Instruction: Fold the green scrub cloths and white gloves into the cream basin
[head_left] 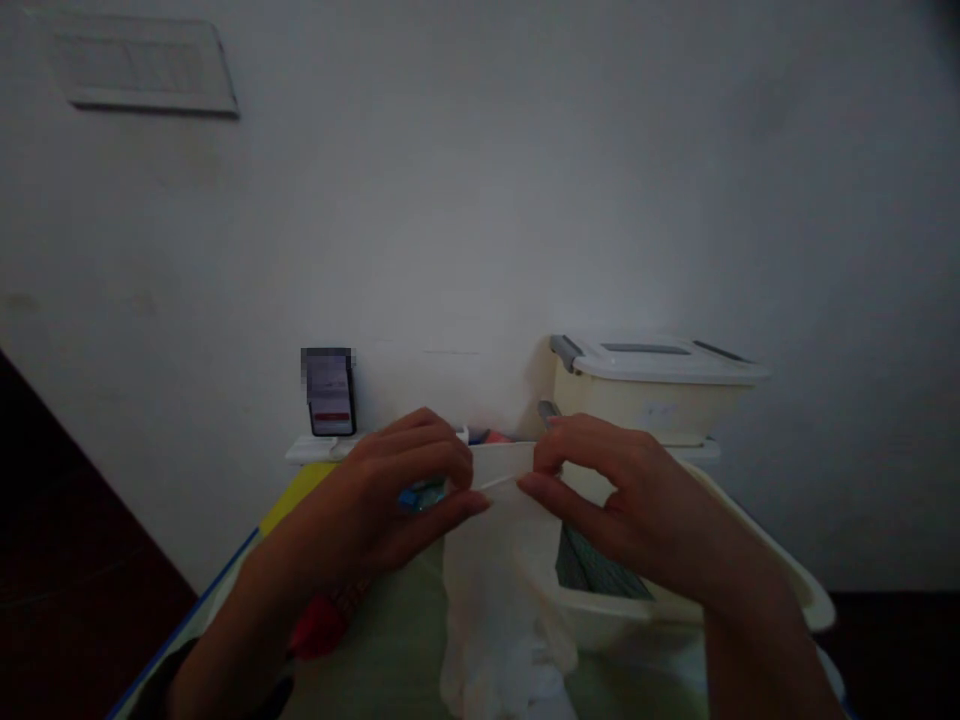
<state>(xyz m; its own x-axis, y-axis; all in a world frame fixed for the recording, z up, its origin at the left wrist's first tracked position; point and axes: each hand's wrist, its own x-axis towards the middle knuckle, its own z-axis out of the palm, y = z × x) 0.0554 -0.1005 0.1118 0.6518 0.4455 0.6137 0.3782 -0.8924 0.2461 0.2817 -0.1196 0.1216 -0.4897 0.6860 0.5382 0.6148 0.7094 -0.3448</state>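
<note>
A thin white item (502, 590), soft and cloth-like, hangs down in loose folds between my hands over the table. Its upper edge is pinched at the left by my left hand (412, 475), thumb and fingers closed. My right hand (600, 480) pinches the same edge on the other side, a short way off. A narrow white stretch of that edge runs taut between the two thumbs. The frame does not show exactly what kind of item it is.
At right stands an open cream bin (630, 608) with dark striped fabric (600, 570) inside. Behind it sits a lidded storage box (645, 405). A phone (331, 395) leans against the wall. A red object (319, 627) lies by my left forearm, near the green table surface (390, 650).
</note>
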